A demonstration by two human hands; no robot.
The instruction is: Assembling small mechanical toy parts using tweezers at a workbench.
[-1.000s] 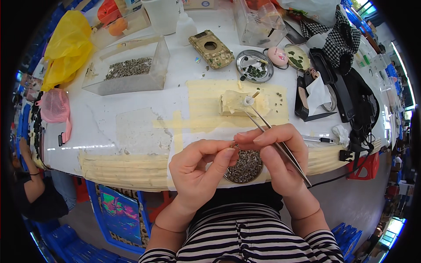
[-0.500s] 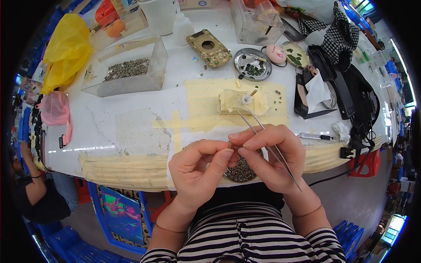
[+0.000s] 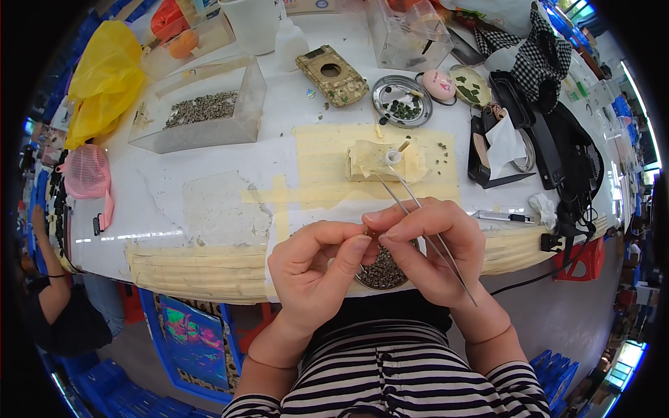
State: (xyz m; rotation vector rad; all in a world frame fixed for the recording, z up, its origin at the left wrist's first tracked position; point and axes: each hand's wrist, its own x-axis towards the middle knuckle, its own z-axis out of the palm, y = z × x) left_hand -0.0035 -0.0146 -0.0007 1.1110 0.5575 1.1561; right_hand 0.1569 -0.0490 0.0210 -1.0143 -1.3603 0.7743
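Observation:
My left hand (image 3: 310,272) pinches a tiny piece (image 3: 367,232) between thumb and forefinger, its form too small to make out. My right hand (image 3: 442,240) meets it there, thumb and finger closed at the same piece. Metal tweezers (image 3: 470,295) lie across the right hand, held by its fingers, with the tips pointing away toward a small taped block (image 3: 359,164). Below the fingertips a round dish (image 3: 382,273) of small metallic bits is partly hidden by both hands. Farther off sits a camouflage-painted model tank hull (image 3: 341,87) with a round hole.
A clear bin (image 3: 195,143) of small grey bits stands at left. Beyond the block are a round metal tin (image 3: 403,122) with dark green pieces and a pink egg-shaped object (image 3: 439,85). A utility knife (image 3: 502,217) and black cases (image 3: 547,153) lie at right. Another person (image 3: 63,306) sits far left.
The tweezers' rear end has shifted very slightly in my right hand. Both hands stay pressed together at the same spot. The other person's arm at far left has moved up a little.

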